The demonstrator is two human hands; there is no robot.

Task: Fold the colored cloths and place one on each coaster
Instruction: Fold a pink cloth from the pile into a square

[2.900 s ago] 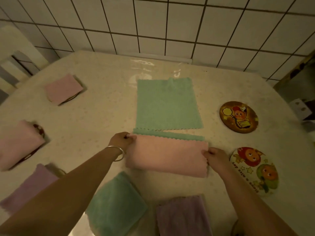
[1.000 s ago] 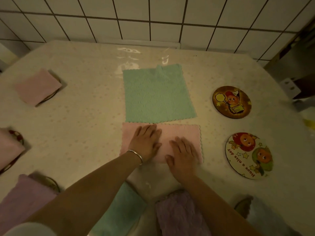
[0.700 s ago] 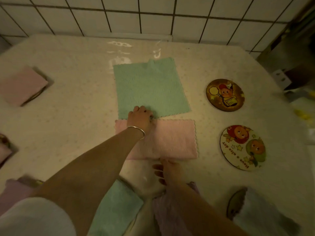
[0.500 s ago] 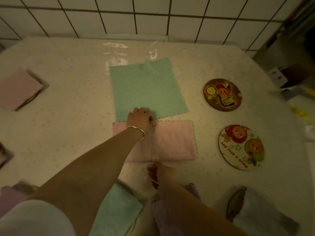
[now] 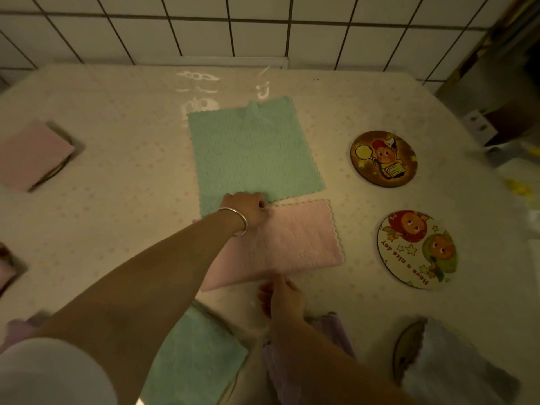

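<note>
Pale speckled glossy tabletop (image 5: 117, 200) with cloths and coasters

At its middle a flat green fleecy cloth (image 5: 251, 153) lies spread, with a folded pink fleecy cloth (image 5: 295, 244) just at its near edge. To the right, well apart from both, sit a dark round cartoon coaster (image 5: 383, 158) and a white round cartoon coaster (image 5: 417, 249), both bare. A folded pink cloth (image 5: 32, 154) rests at far left, a folded green cloth (image 5: 193, 358) at the near edge.

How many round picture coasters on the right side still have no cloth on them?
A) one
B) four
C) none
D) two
D: two are bare, the dark coaster and the white coaster reading "Have a nice day"; the pink cloth under the left hand and right hand lies on the table.
</note>
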